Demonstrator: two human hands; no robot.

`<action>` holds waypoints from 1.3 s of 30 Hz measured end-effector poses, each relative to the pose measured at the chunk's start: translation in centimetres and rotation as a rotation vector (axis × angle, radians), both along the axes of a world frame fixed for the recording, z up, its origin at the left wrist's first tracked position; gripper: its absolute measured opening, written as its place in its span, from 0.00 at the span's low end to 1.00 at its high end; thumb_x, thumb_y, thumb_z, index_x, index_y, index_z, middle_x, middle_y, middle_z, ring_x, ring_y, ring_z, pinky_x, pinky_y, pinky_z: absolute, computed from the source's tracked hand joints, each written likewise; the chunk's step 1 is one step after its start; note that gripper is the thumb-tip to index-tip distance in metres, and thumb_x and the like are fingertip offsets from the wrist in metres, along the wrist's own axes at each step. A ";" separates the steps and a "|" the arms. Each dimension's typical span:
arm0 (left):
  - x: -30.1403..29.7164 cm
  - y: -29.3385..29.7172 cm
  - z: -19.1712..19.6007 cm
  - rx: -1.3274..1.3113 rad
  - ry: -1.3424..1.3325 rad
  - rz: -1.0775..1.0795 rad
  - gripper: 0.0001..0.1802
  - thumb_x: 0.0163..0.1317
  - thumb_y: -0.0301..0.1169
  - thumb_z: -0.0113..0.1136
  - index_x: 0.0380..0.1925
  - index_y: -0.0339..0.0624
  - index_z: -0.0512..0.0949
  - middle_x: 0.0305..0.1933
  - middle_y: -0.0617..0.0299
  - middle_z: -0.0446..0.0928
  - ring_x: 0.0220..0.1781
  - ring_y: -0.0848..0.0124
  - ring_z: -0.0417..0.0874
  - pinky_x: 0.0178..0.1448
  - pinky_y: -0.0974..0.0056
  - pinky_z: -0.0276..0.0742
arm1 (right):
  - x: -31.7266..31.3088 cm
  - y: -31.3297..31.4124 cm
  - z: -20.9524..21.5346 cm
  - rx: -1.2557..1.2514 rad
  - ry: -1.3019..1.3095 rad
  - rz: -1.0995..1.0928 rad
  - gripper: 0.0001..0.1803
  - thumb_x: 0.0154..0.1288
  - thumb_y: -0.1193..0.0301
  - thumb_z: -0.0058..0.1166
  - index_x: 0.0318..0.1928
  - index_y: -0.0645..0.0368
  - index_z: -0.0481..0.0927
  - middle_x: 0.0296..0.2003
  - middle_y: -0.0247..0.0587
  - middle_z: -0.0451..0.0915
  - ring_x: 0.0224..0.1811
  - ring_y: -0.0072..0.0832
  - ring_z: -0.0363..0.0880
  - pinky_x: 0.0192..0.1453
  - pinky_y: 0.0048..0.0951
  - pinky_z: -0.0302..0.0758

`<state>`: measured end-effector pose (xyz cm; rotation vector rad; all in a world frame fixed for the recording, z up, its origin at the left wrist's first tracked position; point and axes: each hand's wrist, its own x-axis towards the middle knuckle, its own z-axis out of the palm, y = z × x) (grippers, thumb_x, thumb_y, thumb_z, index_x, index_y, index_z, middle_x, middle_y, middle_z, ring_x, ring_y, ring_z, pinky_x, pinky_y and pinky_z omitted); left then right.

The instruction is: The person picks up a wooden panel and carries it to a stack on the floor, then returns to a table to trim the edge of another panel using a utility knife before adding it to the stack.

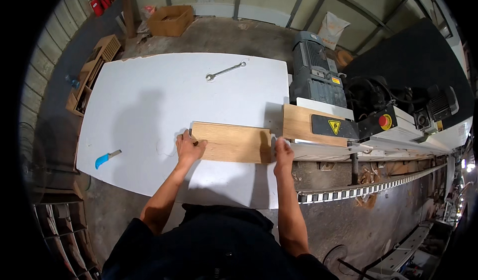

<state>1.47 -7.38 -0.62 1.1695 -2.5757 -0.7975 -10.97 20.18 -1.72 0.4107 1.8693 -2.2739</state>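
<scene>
A light wooden board lies flat near the right edge of a white table. My left hand grips the board's left end, fingers curled over its edge. My right hand holds the board's right end, next to a machine's wooden infeed plate. The board's right end sits close to that plate; whether they touch is unclear.
A grey motor and black machine parts with a red button stand to the right. A wrench lies at the table's far side, a blue-handled knife at its left. A cardboard box and wooden frames sit on the floor.
</scene>
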 end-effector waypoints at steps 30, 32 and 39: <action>-1.2 2.9 16.1 0.953 0.663 -0.396 0.10 0.64 0.24 0.56 0.43 0.32 0.76 0.34 0.66 0.78 0.34 0.82 0.75 0.39 0.72 0.73 | 13.4 1.3 7.0 0.002 -0.082 1.180 0.13 0.68 0.74 0.54 0.51 0.65 0.77 0.42 0.32 0.82 0.43 0.17 0.74 0.52 0.21 0.69; -1.1 2.6 16.7 0.969 0.755 -0.414 0.10 0.64 0.24 0.55 0.45 0.32 0.76 0.37 0.64 0.79 0.36 0.81 0.76 0.43 0.71 0.75 | 13.5 1.5 6.7 0.001 -0.081 1.228 0.13 0.68 0.75 0.53 0.52 0.65 0.77 0.43 0.32 0.82 0.43 0.17 0.73 0.52 0.20 0.69; -0.5 2.6 17.9 0.961 0.876 -0.430 0.10 0.66 0.25 0.53 0.45 0.32 0.74 0.38 0.65 0.78 0.38 0.82 0.76 0.45 0.71 0.75 | 13.9 0.9 7.0 0.036 -0.058 1.245 0.13 0.68 0.77 0.52 0.53 0.65 0.76 0.44 0.32 0.81 0.44 0.17 0.73 0.53 0.19 0.68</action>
